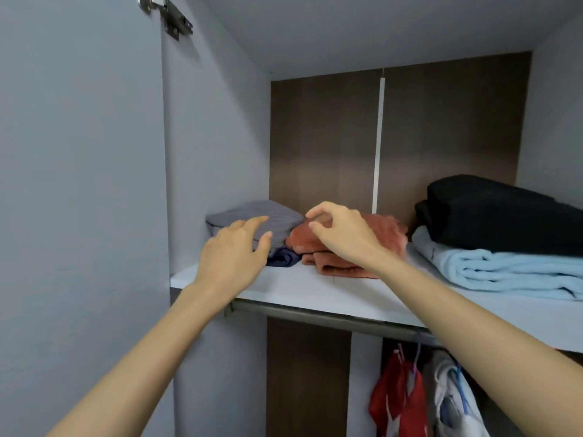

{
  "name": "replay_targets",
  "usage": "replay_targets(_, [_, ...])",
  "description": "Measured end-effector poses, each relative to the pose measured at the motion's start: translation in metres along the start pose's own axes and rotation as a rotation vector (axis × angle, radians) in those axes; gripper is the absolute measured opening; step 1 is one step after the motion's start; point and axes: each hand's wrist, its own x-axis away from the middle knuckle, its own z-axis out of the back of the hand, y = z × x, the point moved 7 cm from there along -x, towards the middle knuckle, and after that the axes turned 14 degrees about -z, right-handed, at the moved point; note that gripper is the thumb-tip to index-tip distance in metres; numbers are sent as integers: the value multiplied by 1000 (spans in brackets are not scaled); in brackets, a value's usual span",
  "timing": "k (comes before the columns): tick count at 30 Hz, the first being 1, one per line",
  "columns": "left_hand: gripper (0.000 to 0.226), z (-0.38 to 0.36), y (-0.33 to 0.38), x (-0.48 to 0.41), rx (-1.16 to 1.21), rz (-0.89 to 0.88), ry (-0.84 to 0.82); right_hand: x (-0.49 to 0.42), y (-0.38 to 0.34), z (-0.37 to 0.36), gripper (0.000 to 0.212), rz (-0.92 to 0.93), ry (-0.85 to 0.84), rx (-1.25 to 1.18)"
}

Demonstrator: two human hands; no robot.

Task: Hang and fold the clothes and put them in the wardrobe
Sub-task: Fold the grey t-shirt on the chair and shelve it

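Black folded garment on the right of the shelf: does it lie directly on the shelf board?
No, the black folded garment rests on top of the folded light blue blanket, which separates it from the shelf.

Pale grey wardrobe walls [214, 137] frame a dark brown back panel [321, 137], white shelf [315, 290] and metal rail [315, 317].

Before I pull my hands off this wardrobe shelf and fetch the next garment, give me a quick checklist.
1. Left hand holds nothing: ok, fingers relaxed over the grey ribbed folded garment.
2. Right hand holds nothing: ok, loosely curled above the rust-orange folded fleece.
3. Grey garment seated on the navy folded cloth: ok.
4. Bare room on the white shelf front: ok.
5. Black folded bundle steady on the pale blue blanket: cannot tell, cut off by the frame edge.
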Motion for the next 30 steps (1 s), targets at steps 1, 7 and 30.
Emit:
replay_targets(1, [44, 1, 8, 6, 17, -15, -2, 11, 4, 5, 19, -10, 9, -2])
replay_targets(7, [40, 24, 46, 40, 99, -94, 22, 76, 13, 39, 18, -77, 42, -13])
replay_targets(30, [40, 99, 280, 313, 774, -633, -332, 583, 29, 165, 19, -820, 302, 171])
